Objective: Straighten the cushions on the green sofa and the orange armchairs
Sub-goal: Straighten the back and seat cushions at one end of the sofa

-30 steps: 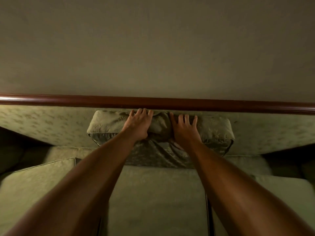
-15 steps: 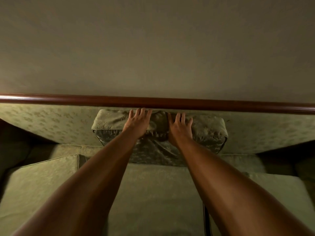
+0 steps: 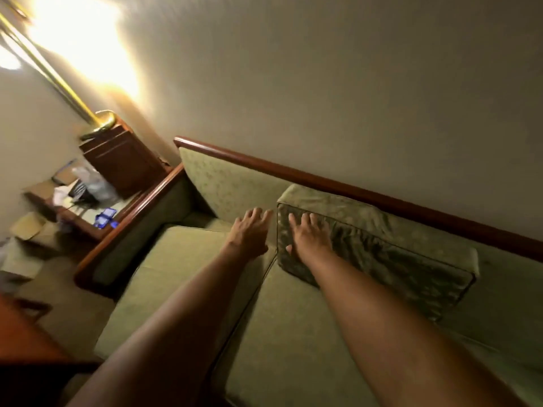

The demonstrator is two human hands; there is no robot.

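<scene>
A patterned green back cushion leans upright against the green sofa's backrest, under its dark wooden top rail. My right hand lies flat on the cushion's front face near its left end, fingers spread. Just left of the cushion's edge, my left hand hovers open over the gap, holding nothing. Two flat seat cushions lie below, with the seam between them under my left forearm.
The sofa's wooden left armrest borders a side table with a plastic bag, papers and a blue object. A brass floor lamp glows by a wooden cabinet. A reddish table corner sits at lower left.
The view swung left and tilted, bringing the armrest and lamp into sight. Both hands came off the cushion's top edge; the right now rests on its face, the left is beside it.
</scene>
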